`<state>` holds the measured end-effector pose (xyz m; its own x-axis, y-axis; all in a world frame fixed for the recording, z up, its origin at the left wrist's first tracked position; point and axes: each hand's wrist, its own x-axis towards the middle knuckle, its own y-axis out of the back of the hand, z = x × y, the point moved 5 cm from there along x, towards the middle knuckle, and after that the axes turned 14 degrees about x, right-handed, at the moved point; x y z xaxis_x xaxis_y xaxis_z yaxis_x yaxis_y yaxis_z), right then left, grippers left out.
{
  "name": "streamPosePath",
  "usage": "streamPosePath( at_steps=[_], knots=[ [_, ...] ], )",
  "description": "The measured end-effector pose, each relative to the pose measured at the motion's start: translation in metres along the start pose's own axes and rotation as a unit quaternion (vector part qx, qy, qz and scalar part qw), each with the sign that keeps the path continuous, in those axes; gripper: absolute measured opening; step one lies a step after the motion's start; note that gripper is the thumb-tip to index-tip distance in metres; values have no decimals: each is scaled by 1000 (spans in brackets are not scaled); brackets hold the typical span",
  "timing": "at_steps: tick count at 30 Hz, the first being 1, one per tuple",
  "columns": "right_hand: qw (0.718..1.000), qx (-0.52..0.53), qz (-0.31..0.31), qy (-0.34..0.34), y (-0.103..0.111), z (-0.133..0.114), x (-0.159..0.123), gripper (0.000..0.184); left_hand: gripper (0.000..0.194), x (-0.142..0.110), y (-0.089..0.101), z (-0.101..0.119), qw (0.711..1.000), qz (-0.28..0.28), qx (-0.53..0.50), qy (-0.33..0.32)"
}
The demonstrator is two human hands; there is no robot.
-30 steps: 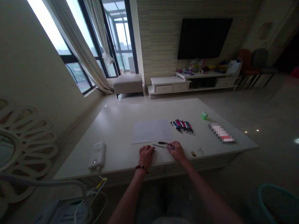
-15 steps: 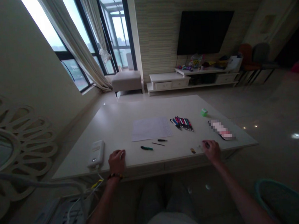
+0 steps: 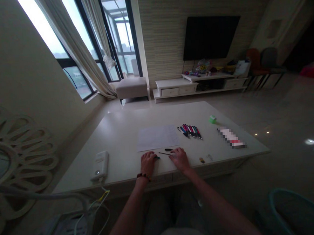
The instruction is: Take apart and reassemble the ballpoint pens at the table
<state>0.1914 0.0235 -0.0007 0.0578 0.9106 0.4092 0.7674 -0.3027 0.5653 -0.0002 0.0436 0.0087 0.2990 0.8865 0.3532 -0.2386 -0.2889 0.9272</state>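
Logging two bare hands at the near side of a white table (image 3: 115, 133), close together in front of a sheet of paper (image 3: 157, 138). Left hand (image 3: 148, 163), beaded bracelet on the wrist (image 3: 143, 175), sits with fingers curled down over the end of a green-and-black pen part (image 3: 157, 157); most of that part is hidden, so grip or mere contact cannot be told. Right hand (image 3: 179, 159) lies low with fingers loosely bent, just beside a thin dark rod (image 3: 164, 153); a short black pen piece (image 3: 168, 149) lies just above the rod. Whether this hand holds anything cannot be told.

Handling, judged: all three pieces look light, stiff and narrow, likely to roll or slip on the smooth top. Best taken by the thickest part of the barrel, between fingertip and thumb; the rod looks fine enough to bend or snap.

Beyond the paper, a tight row of pens (image 3: 189, 132).
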Motion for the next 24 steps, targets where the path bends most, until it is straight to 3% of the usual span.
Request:
streamPosePath(
  at_steps=[6, 16, 24],
  knots=[
    [998, -42, -44, -11, -21, -8, 16, 0, 32, -8, -2, -18, 991, 55, -104, 69],
    [993, 32, -99, 62, 4, -45, 12, 14, 22, -10, 3, -7, 996, 48, -55, 50],
    [989, 42, -113, 84, 1, -57, 16, 15, 22, -10, 4, -5, 998, 51, -27, 26]
  ],
)
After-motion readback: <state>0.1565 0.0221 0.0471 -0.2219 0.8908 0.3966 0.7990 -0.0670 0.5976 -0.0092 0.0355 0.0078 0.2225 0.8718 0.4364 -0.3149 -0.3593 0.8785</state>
